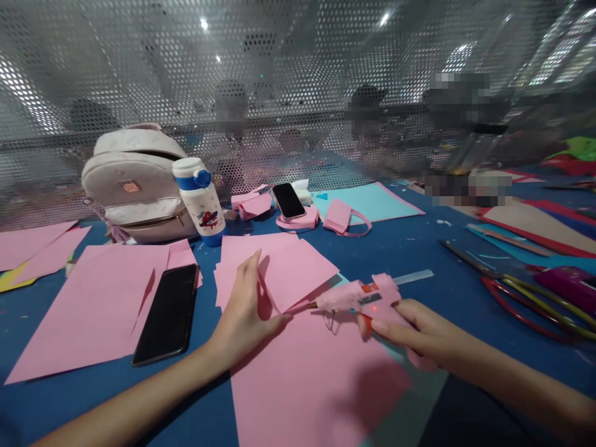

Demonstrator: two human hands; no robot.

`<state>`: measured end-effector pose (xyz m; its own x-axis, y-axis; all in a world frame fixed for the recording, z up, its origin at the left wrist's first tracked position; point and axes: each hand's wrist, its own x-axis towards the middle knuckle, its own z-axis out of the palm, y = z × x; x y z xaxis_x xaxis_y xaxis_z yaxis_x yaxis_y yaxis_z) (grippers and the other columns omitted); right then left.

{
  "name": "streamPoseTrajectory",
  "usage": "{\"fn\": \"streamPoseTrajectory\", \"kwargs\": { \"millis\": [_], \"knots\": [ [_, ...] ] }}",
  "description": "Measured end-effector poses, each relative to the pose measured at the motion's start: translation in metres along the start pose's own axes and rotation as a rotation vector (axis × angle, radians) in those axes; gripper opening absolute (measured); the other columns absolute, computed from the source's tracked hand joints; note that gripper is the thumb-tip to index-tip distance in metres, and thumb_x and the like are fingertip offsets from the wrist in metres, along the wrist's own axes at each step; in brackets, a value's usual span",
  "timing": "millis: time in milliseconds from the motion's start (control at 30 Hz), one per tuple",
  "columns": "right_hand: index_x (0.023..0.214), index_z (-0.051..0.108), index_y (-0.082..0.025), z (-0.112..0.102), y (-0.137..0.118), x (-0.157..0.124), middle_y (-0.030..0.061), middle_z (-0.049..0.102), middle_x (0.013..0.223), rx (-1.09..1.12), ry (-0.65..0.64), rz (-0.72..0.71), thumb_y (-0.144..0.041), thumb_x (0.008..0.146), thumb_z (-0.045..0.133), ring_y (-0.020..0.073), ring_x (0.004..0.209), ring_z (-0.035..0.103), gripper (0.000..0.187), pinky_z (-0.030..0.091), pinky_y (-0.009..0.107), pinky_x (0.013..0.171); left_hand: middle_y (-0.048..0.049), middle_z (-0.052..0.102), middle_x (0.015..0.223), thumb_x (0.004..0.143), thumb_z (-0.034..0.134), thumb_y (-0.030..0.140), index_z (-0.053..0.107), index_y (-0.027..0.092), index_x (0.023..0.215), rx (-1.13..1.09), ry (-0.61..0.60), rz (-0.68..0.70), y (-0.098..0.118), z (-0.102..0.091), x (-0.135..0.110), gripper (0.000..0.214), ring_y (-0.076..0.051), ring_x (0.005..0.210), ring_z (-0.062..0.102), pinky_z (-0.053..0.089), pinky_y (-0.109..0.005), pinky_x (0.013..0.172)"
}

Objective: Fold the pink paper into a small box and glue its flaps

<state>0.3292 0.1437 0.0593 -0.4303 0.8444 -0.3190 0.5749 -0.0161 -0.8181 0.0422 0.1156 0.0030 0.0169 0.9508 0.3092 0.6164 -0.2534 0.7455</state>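
A pink hot glue gun (347,297) is gripped by my right hand (414,332), with a finger at its orange trigger and a clear glue stick (414,276) jutting from the back. Its nozzle points left, at the near edge of a folded pink paper (298,270). My left hand (244,310) holds that paper at its left side, fingers up behind the fold and thumb at the lower edge. Beneath lies a large pink sheet (298,385), partly over a light blue sheet (410,403). Whether glue is coming out is too small to tell.
To the left are a black phone (167,310) on pink sheets (88,304), a white bottle (200,202) and a backpack (139,186). Small pink paper bags (338,216) and another phone (288,200) sit behind. Scissors (526,301) lie at right. A perforated metal screen (298,81) stands beyond.
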Motion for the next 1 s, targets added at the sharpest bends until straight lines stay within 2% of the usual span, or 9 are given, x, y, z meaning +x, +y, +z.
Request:
{"fn": "streamPoseTrajectory", "kwargs": {
  "millis": [200,333,433,733,1000],
  "knots": [
    [0.083,0.076,-0.019,0.003,0.002,0.008,-0.0005,0.047,0.059,-0.032,-0.025,-0.061,-0.068,0.084,0.055,0.0144,0.055,0.044,0.053,0.041,0.027,0.058,-0.0149,0.029,0.155,0.078,0.078,0.036,0.012,0.029,0.155,0.050,-0.004,0.036,0.002,0.000,0.000,0.102,-0.035,0.148,0.027,0.030,-0.057,0.119],
    [0.080,0.076,-0.019,0.008,0.002,0.011,0.0019,0.051,0.065,-0.059,0.029,-0.095,-0.069,0.084,0.056,0.0169,0.063,0.047,0.054,0.044,0.029,0.065,-0.0153,0.029,0.155,0.077,0.079,0.037,0.011,0.029,0.155,0.064,-0.003,0.052,0.001,0.000,0.000,0.103,-0.035,0.147,0.029,0.031,-0.057,0.119],
    [0.081,0.075,-0.019,0.011,0.003,0.013,0.0025,0.051,0.066,-0.044,0.013,-0.084,-0.071,0.084,0.054,0.0170,0.063,0.046,0.057,0.042,0.029,0.063,-0.0153,0.029,0.155,0.077,0.080,0.037,0.010,0.030,0.155,0.076,-0.008,0.070,-0.001,0.000,0.000,0.105,-0.036,0.147,0.029,0.031,-0.058,0.119],
    [0.079,0.069,-0.016,0.018,0.015,0.028,-0.0021,0.042,0.059,0.099,-0.146,-0.126,-0.071,0.087,0.052,0.0114,0.054,0.037,0.059,0.029,0.024,0.049,-0.0142,0.028,0.156,0.078,0.080,0.035,0.009,0.031,0.155,0.074,-0.013,0.078,-0.004,0.000,-0.001,0.105,-0.034,0.148,0.027,0.028,-0.056,0.120],
    [0.080,0.066,-0.014,0.022,0.017,0.036,-0.0060,0.035,0.053,0.265,-0.245,-0.121,-0.071,0.086,0.056,0.0085,0.049,0.030,0.058,0.025,0.024,0.048,-0.0126,0.028,0.155,0.078,0.081,0.035,0.008,0.033,0.155,0.065,-0.020,0.078,-0.005,0.001,0.000,0.106,-0.033,0.147,0.028,0.030,-0.055,0.120]
  ]
}}
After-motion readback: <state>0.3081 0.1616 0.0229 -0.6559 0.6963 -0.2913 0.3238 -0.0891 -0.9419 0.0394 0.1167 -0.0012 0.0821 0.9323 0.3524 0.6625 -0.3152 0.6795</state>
